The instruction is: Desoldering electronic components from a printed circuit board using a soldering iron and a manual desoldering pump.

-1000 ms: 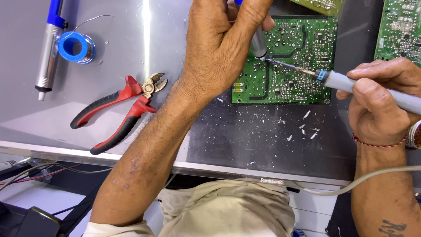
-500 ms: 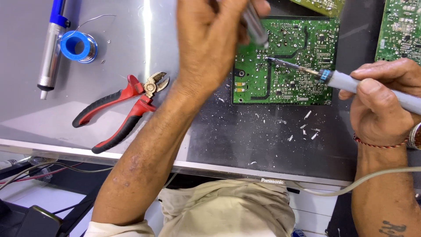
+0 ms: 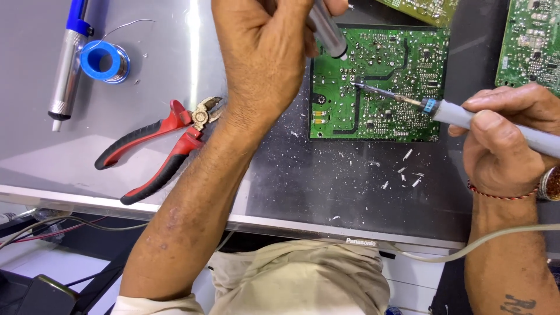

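Left hand (image 3: 265, 58) grips metal desoldering pump (image 3: 328, 32) at 12 o'clock over green circuit board (image 3: 379, 87); right hand (image 3: 504, 146) grips soldering iron (image 3: 466, 116), tip touching board.

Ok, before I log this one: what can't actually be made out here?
All in the head view:
- The top of the metal tool in the left hand is cut off by the upper edge.
- The soldering iron handle's rear is hidden by the right hand and cut off by the right edge.
- Whether the iron's tip touches the green circuit board: too small.
- The red pliers have their jaws partly behind the left wrist.
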